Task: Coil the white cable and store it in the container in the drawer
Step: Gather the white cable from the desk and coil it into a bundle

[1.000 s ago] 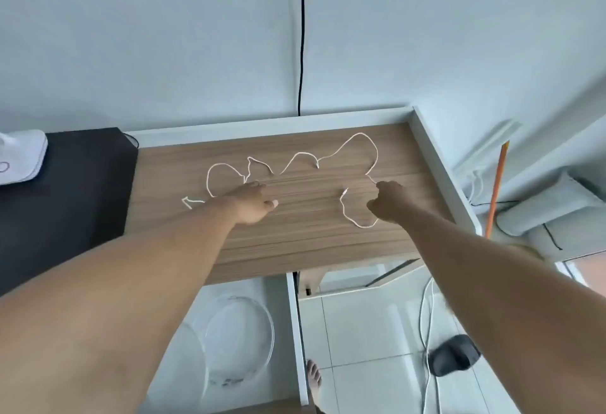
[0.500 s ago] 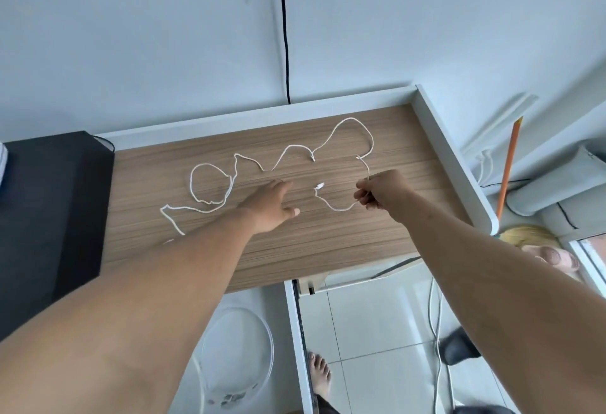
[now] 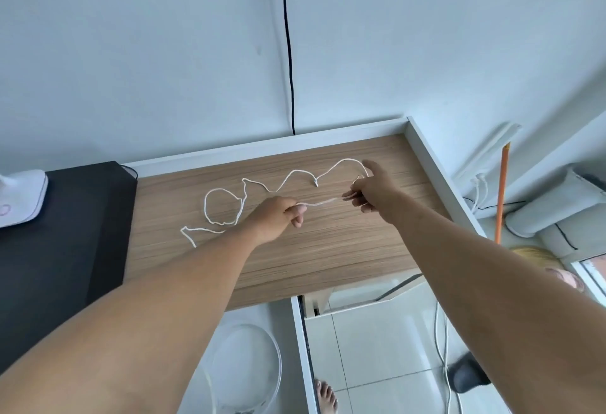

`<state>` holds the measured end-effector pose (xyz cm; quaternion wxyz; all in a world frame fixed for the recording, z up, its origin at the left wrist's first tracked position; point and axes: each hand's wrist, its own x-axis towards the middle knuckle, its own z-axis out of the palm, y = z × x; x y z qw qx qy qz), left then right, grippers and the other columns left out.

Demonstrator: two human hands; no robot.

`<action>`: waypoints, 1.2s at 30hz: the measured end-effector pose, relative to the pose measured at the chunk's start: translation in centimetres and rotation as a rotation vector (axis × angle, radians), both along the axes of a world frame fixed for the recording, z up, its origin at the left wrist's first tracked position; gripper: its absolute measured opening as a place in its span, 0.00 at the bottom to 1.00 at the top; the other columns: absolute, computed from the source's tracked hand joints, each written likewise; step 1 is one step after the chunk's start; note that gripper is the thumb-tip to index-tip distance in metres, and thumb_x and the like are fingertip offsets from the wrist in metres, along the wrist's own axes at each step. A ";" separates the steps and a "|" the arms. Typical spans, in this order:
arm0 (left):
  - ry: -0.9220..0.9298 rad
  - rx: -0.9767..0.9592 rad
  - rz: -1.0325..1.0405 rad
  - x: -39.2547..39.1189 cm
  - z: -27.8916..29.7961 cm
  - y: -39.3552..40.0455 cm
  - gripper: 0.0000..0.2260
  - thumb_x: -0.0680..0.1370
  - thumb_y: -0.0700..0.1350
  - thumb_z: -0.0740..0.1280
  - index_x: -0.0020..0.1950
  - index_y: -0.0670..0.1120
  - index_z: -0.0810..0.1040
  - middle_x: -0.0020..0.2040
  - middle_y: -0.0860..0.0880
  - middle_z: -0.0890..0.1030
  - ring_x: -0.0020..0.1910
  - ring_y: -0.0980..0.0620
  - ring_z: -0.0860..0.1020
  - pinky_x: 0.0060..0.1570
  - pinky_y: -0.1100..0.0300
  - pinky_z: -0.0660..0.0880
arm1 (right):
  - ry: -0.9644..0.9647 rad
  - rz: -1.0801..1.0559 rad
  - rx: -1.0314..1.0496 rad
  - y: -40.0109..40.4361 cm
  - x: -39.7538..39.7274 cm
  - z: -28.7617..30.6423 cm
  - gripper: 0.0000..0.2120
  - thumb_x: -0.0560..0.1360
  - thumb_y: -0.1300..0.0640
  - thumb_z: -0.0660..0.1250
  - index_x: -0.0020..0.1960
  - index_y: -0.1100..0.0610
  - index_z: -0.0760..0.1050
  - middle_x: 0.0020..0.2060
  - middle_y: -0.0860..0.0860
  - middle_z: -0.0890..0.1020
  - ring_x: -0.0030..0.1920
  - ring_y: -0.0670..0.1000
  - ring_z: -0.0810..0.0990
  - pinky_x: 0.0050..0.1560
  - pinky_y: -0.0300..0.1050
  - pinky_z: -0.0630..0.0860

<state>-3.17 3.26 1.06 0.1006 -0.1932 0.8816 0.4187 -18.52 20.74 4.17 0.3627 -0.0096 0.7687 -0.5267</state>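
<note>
A thin white cable [image 3: 226, 191] lies in loose loops across the wooden desk top [image 3: 328, 249]. My right hand [image 3: 370, 190] pinches it near its right end, index finger stretched out. My left hand [image 3: 278, 216] is closed on the same end, and a short blurred stretch of cable runs taut between the two hands, just above the desk. Below the desk's front edge a white drawer [image 3: 300, 348] stands pulled out, with a clear round container [image 3: 246, 367] inside it, partly hidden by my left forearm.
A black box [image 3: 65, 233] stands on the desk at the left with a white object [image 3: 19, 197] on it. A black wire [image 3: 288, 52] runs down the wall. Right of the desk are an orange stick [image 3: 501, 193], floor cables and a bare foot [image 3: 326, 397].
My left hand went from open beside the cable to closed on its end. My right hand lifted the cable's right end and the stretch between the hands pulled straight. The camera tilted.
</note>
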 end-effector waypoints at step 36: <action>0.330 0.396 0.881 14.1 17.7 -8.2 0.14 0.80 0.55 0.63 0.45 0.46 0.78 0.27 0.54 0.59 0.21 0.56 0.56 0.20 0.65 0.53 | 0.694 0.991 0.140 -8.8 9.8 11.0 0.05 0.71 0.54 0.74 0.45 0.54 0.87 0.36 0.43 0.84 0.40 0.41 0.79 0.40 0.35 0.72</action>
